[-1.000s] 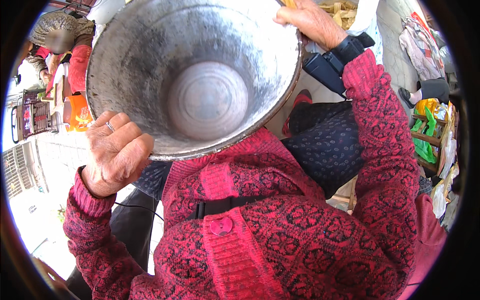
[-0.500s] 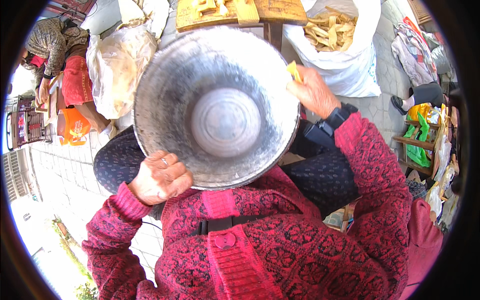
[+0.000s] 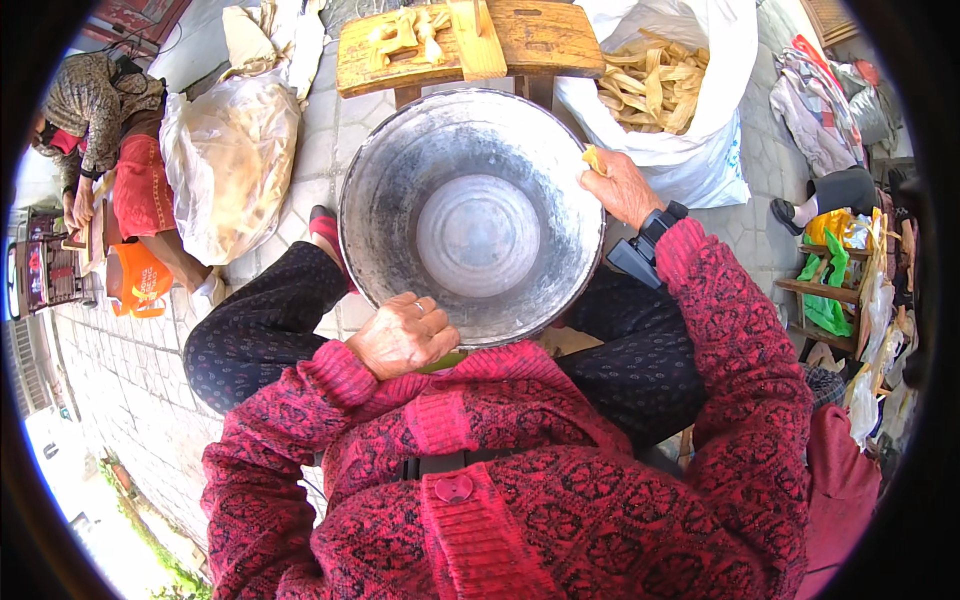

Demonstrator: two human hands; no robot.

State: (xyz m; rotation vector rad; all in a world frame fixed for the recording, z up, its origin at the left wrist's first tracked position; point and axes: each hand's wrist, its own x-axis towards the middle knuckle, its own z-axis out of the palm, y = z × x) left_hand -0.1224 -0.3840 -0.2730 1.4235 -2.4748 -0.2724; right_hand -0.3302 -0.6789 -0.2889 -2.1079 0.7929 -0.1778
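Metal basin [image 3: 470, 150], grey, round, empty inside; centre of frame, over lap, held at rim by both hands
Left hand [image 3: 402, 338]: lower centre, fingers curled tight over near rim
Right hand [image 3: 622, 188]: right of centre, clasping far rim, small yellow strip [image 3: 594, 158] pinched at fingertips
Wooden stool [image 3: 465, 42]: top centre, pale strips on top
White sack [image 3: 668, 95]: upper right, full of similar strips
Clear bag [image 3: 232, 165]: upper left
Progress, judged: basin in hand, nothing yet in it; any filling remains

Wooden stool [image 3: 530, 40], white sack [image 3: 690, 150], clear bag [image 3: 235, 160]
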